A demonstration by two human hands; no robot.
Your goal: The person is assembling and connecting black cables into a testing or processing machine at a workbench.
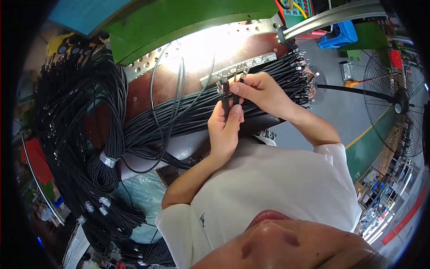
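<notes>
Black cables (225, 96) with metal plug ends are pinched in both hands, up over the brown table (148, 89). Left hand (224, 130) has its fingers closed around the cable stems. Right hand (262, 92) fingers squeeze the plug tips, just below a grey metal strip (242, 67). Big bundles of black cables (85, 112) hang nearby. A fan (396, 107) stands far off.

left hand (225, 130): fingers curled, gripping | right hand (260, 89): fingers pinched, touching left
</notes>
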